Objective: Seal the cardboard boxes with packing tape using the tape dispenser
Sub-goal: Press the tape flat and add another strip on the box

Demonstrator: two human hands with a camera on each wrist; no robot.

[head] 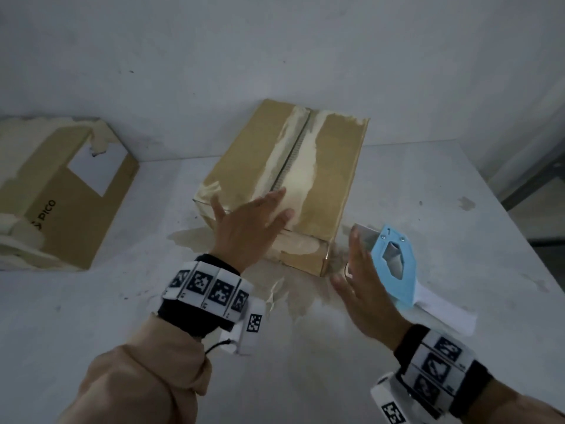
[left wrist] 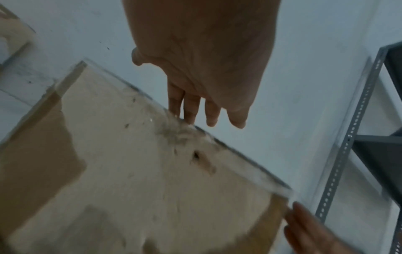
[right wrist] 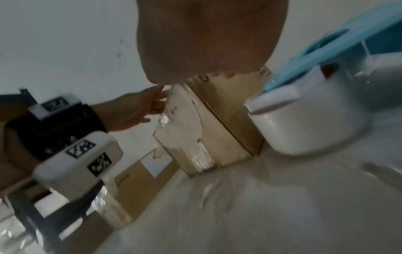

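Beside the right hand (head: 363,289), a tape dispenser (head: 394,264) flanks the box (head: 333,166).

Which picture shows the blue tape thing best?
The head view: the blue tape dispenser lies whole on the table, right of the box. The right wrist view shows only a blurry, cropped part of it. The left wrist view shows none.
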